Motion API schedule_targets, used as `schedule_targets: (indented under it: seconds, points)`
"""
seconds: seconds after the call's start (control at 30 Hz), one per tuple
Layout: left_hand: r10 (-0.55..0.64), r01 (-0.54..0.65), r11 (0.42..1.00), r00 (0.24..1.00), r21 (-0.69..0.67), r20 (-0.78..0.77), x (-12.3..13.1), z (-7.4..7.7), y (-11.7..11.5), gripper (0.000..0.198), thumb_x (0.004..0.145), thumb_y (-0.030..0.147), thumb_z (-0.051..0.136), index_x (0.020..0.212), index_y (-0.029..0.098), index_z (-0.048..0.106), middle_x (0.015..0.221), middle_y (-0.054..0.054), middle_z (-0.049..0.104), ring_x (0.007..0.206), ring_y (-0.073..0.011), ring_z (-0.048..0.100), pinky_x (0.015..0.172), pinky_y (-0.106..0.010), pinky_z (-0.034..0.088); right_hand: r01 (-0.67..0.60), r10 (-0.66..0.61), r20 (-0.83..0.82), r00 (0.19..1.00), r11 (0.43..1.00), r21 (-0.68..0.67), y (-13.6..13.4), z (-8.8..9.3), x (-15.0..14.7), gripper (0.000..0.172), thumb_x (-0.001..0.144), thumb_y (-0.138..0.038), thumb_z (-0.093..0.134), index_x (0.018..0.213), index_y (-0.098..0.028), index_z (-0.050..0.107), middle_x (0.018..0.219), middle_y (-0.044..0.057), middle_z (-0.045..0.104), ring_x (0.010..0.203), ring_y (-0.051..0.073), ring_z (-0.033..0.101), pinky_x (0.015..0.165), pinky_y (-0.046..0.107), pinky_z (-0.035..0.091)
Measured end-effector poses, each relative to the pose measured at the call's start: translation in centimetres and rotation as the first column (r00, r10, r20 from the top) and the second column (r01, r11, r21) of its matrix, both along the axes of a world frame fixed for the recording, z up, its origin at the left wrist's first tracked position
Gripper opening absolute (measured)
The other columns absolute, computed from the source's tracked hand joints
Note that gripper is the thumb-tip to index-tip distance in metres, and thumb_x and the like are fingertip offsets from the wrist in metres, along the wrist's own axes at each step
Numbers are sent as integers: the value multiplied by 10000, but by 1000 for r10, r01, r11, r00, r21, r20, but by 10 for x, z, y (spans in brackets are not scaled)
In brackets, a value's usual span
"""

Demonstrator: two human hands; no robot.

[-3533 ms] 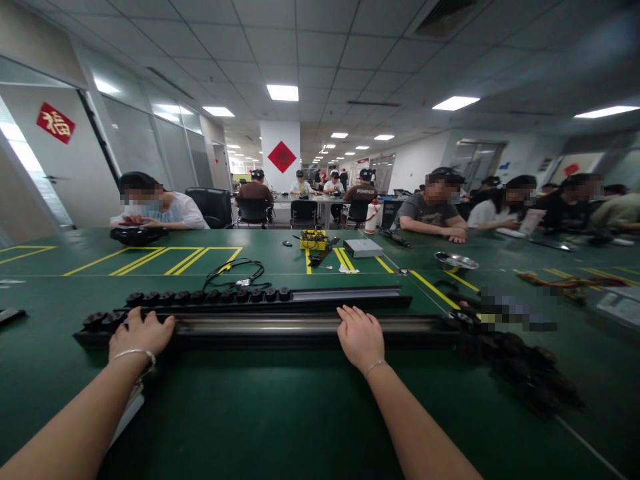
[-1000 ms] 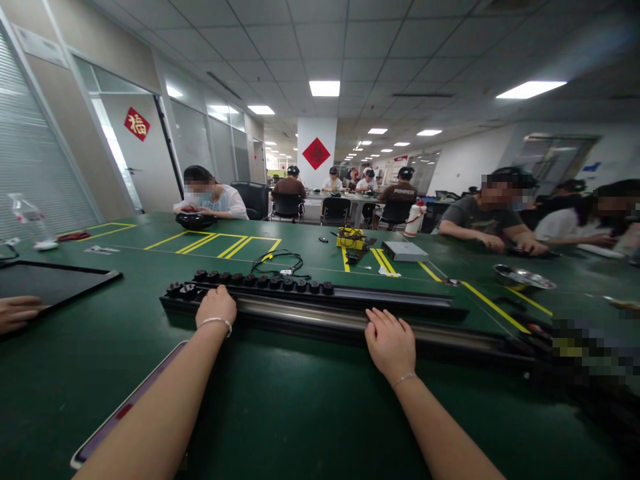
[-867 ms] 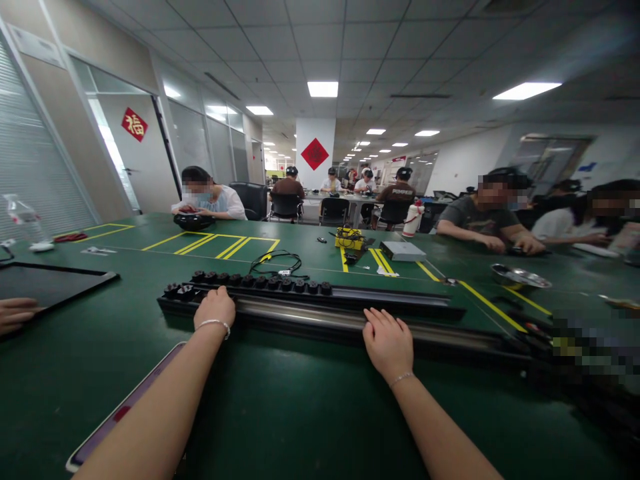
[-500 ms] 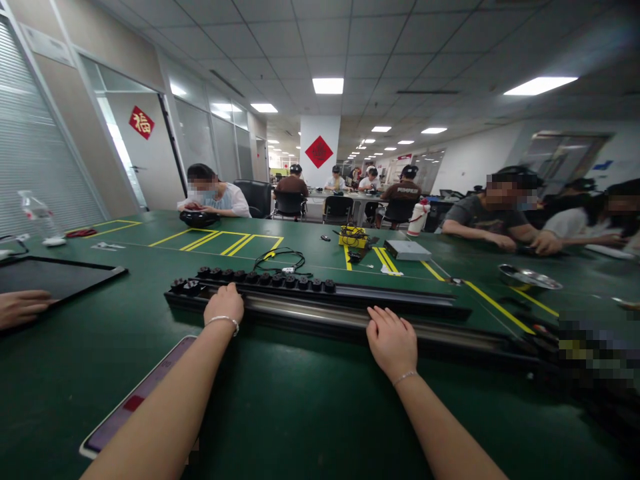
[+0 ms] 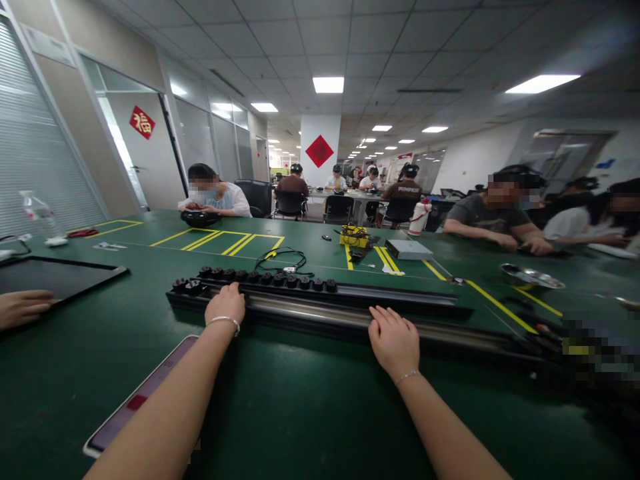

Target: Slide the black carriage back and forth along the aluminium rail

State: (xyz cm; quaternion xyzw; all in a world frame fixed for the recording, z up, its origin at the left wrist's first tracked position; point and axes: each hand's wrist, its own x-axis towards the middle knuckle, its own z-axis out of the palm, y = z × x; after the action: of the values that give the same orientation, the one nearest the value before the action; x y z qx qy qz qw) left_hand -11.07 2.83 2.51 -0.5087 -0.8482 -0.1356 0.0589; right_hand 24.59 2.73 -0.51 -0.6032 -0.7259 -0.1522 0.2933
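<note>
A long black rail [image 5: 310, 312] with a shiny metal channel lies across the green table before me. My left hand [image 5: 225, 307] is closed over the rail near its left end, fingers curled and partly hidden behind the knuckles. Just left of it, two black round parts [image 5: 186, 287] sit in the channel. Farther right, my right hand [image 5: 395, 339] rests on the near edge of the same rail, its fingers stretched out flat. Behind lies a second black rail [image 5: 395, 298], bearing a row of several black round parts [image 5: 267, 278].
A phone [image 5: 145, 393] lies partly under my left forearm. Another person's hand [image 5: 25, 307] rests by a black tray [image 5: 55, 287] at left. Beyond the rails are a black cable [image 5: 280, 259], a yellow spool [image 5: 353, 235], a grey box [image 5: 409, 249] and a metal dish [image 5: 533, 276].
Both hands keep their places on the rail. The whole view has shifted very slightly; nothing else visibly differs.
</note>
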Motion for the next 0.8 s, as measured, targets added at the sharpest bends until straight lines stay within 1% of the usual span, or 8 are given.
schedule_targets:
  seconds: [0.13,0.23,0.4,0.57,0.8]
  points:
    - [28,-29,1000,999,13,32,0,0,1,457,842,275,350,1257,85,344,1208,-194,533,1064,-261,553,835,-340,419,-3,3,0,1000,1000,-3,0,1,0,376,836,-254,354,1109,-230,610,1161,26,608,1112,200,494,913,368,283]
    - [24,-24,1000,998,8,55,0,1,1,399,839,285,364,1191,101,399,1176,-191,557,1034,-264,570,813,-347,426,-2,2,1,1000,1000,-8,0,1,0,376,836,-256,353,1109,-236,610,1162,19,608,1114,200,492,909,368,287]
    - [-9,11,1000,996,-19,89,0,7,0,298,826,331,416,1073,178,480,1117,-134,607,995,-244,589,769,-325,440,7,-7,9,1000,1000,2,1,0,0,374,837,-260,353,1100,-243,617,1158,18,610,1113,202,494,904,364,293]
    - [-21,26,999,993,-43,120,1,15,-3,301,789,401,482,1033,228,513,1007,-91,662,932,-238,614,717,-308,451,13,-13,9,1000,1000,7,0,0,-1,373,833,-257,357,1103,-245,614,1155,16,612,1110,198,495,904,360,289]
    - [-16,22,999,989,-38,149,3,15,-5,323,776,430,496,1036,240,526,1008,-81,667,939,-242,611,722,-309,450,-7,7,-9,1000,1000,5,2,-2,0,374,842,-259,347,1109,-239,608,1162,21,608,1117,201,485,905,359,281]
